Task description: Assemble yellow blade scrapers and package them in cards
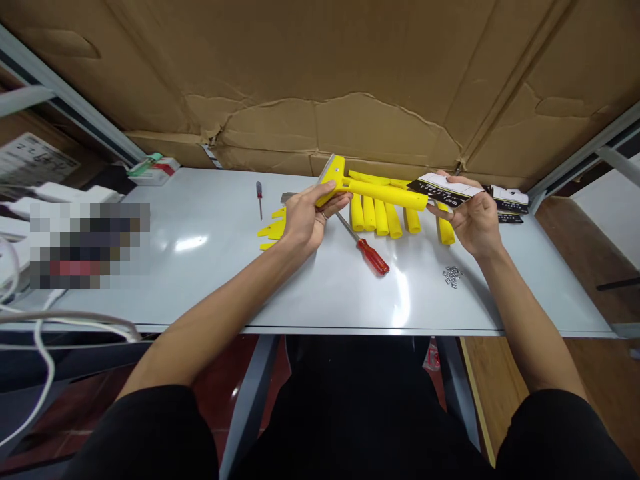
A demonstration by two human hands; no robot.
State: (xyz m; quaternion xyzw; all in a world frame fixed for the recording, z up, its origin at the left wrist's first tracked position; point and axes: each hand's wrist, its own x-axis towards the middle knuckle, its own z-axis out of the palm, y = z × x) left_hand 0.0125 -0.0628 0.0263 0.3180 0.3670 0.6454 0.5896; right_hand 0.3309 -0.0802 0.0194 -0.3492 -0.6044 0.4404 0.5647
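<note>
My left hand (311,217) is closed around the head of a yellow scraper (385,193), whose handle points to the right. In my right hand (477,217) is a black-and-white printed packet (447,189), pinched between the fingers beside the end of the scraper's handle. Whether the handle end goes inside the packet, I cannot tell. Behind and below the scraper, several yellow handles (382,219) lie in a row. Flat yellow pieces (274,230) lie by my left wrist. A red-handled screwdriver (373,257) rests on the table under the scraper.
On the white table (225,287) are a heap of small screws (452,276), a small dark-handled screwdriver (259,199) and more printed packets (509,200). A small box (154,171) stands back left. White cables (43,353) hang at the left edge. Cardboard (320,67) walls the back.
</note>
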